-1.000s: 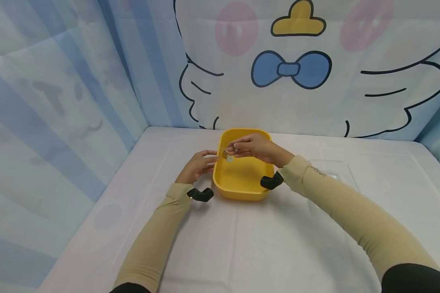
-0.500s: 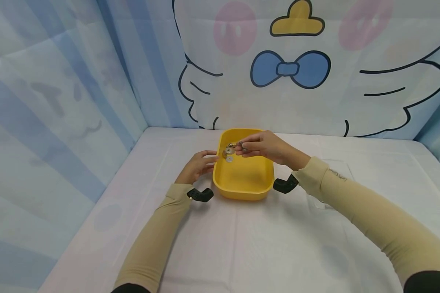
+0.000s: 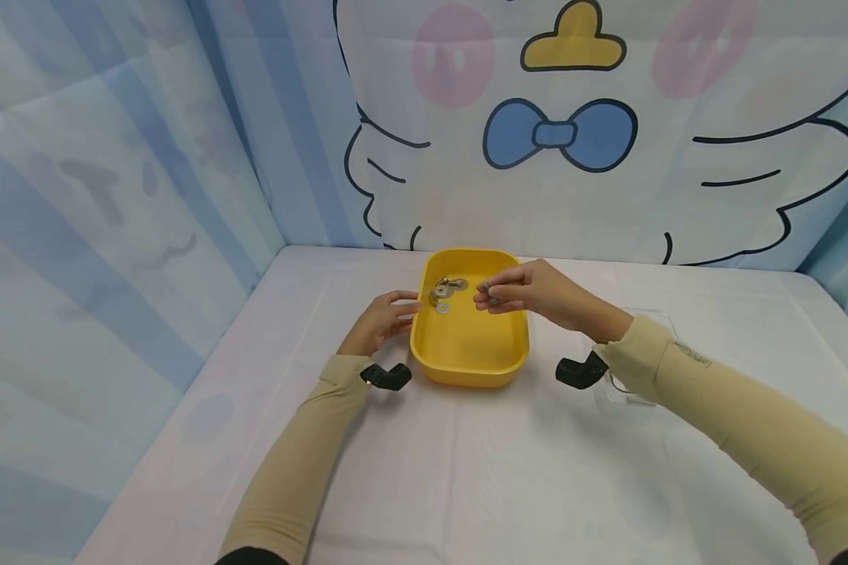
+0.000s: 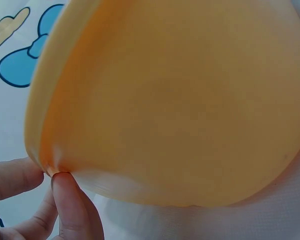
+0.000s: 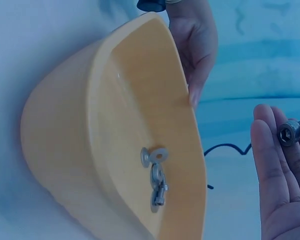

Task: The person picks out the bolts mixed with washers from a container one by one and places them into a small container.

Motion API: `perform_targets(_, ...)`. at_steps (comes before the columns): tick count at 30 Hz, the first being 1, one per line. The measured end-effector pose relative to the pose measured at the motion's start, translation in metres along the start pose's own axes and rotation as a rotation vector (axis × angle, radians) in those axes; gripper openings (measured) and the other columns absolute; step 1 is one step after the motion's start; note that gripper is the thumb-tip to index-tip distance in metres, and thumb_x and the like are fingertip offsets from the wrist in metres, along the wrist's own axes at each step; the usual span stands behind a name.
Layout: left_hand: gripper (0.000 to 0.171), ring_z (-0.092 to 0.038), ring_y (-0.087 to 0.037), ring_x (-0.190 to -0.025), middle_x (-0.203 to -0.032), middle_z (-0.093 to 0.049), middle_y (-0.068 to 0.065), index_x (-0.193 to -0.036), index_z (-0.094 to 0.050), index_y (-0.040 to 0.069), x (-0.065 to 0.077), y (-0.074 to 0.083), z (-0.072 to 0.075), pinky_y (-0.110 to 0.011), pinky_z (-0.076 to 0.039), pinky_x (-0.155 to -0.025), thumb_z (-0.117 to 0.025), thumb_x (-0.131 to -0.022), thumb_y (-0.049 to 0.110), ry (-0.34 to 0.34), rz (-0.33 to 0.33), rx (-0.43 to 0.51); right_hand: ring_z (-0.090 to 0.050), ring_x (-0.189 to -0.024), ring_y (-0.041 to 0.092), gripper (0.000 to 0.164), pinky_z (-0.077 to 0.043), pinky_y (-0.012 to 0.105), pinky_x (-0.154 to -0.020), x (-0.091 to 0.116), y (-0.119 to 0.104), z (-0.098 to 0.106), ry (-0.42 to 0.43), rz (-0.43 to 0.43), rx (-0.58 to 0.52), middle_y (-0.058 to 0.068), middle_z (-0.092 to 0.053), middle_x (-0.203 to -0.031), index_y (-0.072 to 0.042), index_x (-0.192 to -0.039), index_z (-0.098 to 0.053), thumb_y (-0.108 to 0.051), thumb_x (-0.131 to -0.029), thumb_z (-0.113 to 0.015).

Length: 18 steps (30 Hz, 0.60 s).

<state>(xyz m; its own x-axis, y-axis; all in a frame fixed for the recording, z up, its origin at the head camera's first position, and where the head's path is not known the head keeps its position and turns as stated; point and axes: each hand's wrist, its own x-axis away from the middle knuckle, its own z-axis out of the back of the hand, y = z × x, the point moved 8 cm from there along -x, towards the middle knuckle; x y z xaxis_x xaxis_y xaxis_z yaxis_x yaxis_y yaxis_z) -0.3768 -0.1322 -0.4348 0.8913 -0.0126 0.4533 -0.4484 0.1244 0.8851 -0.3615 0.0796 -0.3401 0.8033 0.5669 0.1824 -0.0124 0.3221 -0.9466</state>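
Note:
A yellow tray (image 3: 466,345) stands on the white-covered table. My left hand (image 3: 385,320) is at its left side, with thumb and forefinger pinching the rim in the left wrist view. My right hand (image 3: 537,294) is raised over the tray's right side. Between its thumb and fingers it holds a hex socket bolt (image 5: 289,133), its knurled head facing the camera in the right wrist view. Inside the tray, near the back left, lie several metal washers (image 5: 160,155) and a small bolt (image 5: 160,195) close together.
A clear plastic container (image 3: 636,399) lies on the table to the right, partly hidden under the right sleeve (image 3: 721,408). Behind the table hangs a printed cloth (image 3: 586,212), and another blue and white cloth (image 3: 113,235) hangs at the left.
My right hand has moved right, from the tray's back left to its right side, still holding the bolt. The metal pieces in the tray are now uncovered. My left hand has stayed put.

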Motion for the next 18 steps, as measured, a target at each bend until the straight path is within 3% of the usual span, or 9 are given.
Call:
perform_targets(9, 0.042, -0.057, -0.011, -0.082, -0.129, -0.055, -0.009, -0.132, -0.051, 0.012, -0.001, -0.001, 0.000, -0.017, -0.052, -0.070, -0.062, -0.091, 0.019, -0.005, -0.002, -0.006, -0.066, -0.103, 0.020, 0.037, -0.049, 0.039, -0.094, 0.017, 0.013, 0.013, 0.016, 0.001, 0.023, 0.015, -0.068, -0.113, 0.007, -0.121, -0.057, -0.016, -0.092, -0.060)
perform_targets(18, 0.043, -0.057, -0.012, -0.083, -0.128, -0.055, -0.009, -0.132, -0.051, 0.012, -0.002, -0.002, 0.002, -0.020, -0.053, -0.079, -0.063, -0.091, 0.020, 0.008, 0.007, -0.006, -0.067, -0.101, 0.015, 0.046, -0.055, 0.026, -0.085, 0.041, 0.023, 0.036, 0.070, 0.018, 0.144, 0.014, -0.068, -0.114, 0.004, -0.123, -0.057, -0.027, -0.090, -0.063)
